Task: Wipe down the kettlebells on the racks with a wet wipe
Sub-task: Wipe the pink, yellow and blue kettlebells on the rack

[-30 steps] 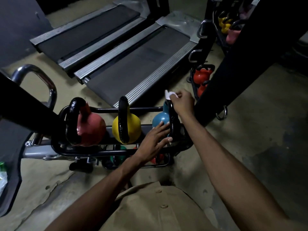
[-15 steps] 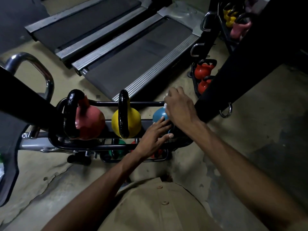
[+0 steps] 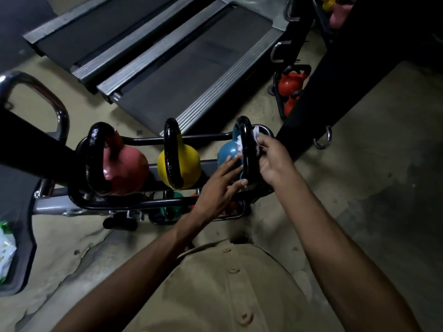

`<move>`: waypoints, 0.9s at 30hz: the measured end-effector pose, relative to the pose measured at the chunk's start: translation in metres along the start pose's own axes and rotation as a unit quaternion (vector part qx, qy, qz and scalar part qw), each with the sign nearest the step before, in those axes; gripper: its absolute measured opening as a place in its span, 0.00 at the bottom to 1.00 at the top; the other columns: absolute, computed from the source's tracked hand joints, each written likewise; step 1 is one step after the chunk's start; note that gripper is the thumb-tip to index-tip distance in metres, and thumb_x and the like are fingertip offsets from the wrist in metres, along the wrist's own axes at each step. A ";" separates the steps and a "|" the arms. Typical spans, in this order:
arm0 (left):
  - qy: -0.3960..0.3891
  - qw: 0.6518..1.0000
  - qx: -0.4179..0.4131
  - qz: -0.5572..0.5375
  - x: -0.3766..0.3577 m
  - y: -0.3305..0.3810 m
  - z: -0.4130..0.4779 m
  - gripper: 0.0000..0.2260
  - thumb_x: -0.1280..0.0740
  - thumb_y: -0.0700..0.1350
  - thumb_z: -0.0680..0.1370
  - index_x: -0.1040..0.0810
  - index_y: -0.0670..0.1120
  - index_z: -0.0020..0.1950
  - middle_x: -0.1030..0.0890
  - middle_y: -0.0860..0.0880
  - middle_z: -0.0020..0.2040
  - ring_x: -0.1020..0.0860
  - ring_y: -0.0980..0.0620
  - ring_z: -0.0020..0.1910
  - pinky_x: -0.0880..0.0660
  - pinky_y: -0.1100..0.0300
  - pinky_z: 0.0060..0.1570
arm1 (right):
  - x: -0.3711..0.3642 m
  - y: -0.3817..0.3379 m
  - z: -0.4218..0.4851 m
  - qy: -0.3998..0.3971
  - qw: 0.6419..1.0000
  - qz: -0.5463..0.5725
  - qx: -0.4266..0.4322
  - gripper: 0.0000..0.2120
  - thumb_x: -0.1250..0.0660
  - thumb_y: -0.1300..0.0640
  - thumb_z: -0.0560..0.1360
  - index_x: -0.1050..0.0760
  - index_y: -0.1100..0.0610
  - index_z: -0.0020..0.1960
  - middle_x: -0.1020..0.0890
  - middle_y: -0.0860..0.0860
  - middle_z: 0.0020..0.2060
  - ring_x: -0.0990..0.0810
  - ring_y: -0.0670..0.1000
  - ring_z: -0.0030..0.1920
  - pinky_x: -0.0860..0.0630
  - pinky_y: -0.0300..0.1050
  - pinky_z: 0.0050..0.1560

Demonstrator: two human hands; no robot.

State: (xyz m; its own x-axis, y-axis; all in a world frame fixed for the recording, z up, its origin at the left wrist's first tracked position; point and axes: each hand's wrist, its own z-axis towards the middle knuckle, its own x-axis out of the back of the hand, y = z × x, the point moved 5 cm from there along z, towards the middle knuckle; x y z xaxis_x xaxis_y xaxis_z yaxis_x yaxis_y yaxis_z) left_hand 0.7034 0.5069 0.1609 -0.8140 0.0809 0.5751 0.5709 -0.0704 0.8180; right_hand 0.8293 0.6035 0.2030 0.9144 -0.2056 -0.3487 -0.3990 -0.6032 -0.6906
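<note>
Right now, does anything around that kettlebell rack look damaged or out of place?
The floor coating near the rack looks cracked and flaking at lower left. A green-and-white packet lies on a machine base at the left edge. The red kettlebell, yellow kettlebell and blue kettlebell sit upright in a row.

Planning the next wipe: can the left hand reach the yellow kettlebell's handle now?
Probably yes: the left hand rests on the blue kettlebell, just beside the yellow kettlebell, with nothing between them.
</note>
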 end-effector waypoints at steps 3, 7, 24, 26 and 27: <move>-0.015 1.000 0.003 -0.003 0.003 -0.003 0.002 0.27 0.39 0.60 0.84 0.31 0.47 0.79 0.42 0.56 0.84 0.50 0.59 0.83 0.41 0.47 0.80 | -0.013 -0.015 0.010 0.022 0.997 -0.051 0.051 0.06 0.35 0.62 0.77 0.22 0.64 0.49 0.19 0.60 0.38 0.18 0.55 0.35 0.20 0.46 0.35; -0.019 1.000 -0.004 0.008 0.003 -0.003 0.001 0.26 0.38 0.58 0.84 0.31 0.46 0.79 0.43 0.56 0.84 0.50 0.60 0.83 0.41 0.48 0.80 | -0.039 -0.044 -0.005 0.084 0.814 -0.434 0.376 0.04 0.31 0.55 0.76 0.21 0.56 0.48 0.19 0.52 0.46 0.23 0.49 0.41 0.30 0.41 0.40; -0.013 0.999 -0.028 -0.011 0.003 -0.002 -0.002 0.24 0.38 0.55 0.85 0.31 0.49 0.79 0.41 0.52 0.83 0.48 0.54 0.83 0.41 0.44 0.80 | -0.018 -0.005 -0.076 0.020 0.560 -0.616 0.554 0.08 0.34 0.62 0.75 0.20 0.62 0.53 0.22 0.56 0.58 0.24 0.57 0.59 0.20 0.53 0.53; -0.017 0.999 -0.032 -0.017 0.003 -0.002 -0.002 0.23 0.37 0.53 0.85 0.30 0.48 0.79 0.40 0.52 0.83 0.47 0.53 0.83 0.40 0.43 0.79 | 0.002 0.013 -0.088 0.034 0.603 -0.583 0.543 0.09 0.33 0.65 0.75 0.19 0.62 0.54 0.22 0.55 0.59 0.23 0.56 0.61 0.20 0.49 0.55; -0.020 0.999 -0.028 -0.019 0.003 -0.002 -0.001 0.22 0.37 0.52 0.85 0.30 0.48 0.79 0.40 0.52 0.83 0.49 0.54 0.83 0.40 0.44 0.80 | 0.009 0.017 -0.092 0.042 0.640 -0.552 0.533 0.09 0.31 0.66 0.74 0.18 0.61 0.54 0.22 0.54 0.59 0.22 0.54 0.61 0.20 0.46 0.55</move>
State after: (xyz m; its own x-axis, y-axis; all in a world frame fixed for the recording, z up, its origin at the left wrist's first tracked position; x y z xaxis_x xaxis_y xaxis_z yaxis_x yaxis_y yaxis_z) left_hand 0.6999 0.5058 0.1609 -0.8289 0.1248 0.5453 0.5326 -0.1222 0.8375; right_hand 0.8371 0.5205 0.2465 0.6626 -0.1742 0.7285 0.7136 0.4422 -0.5433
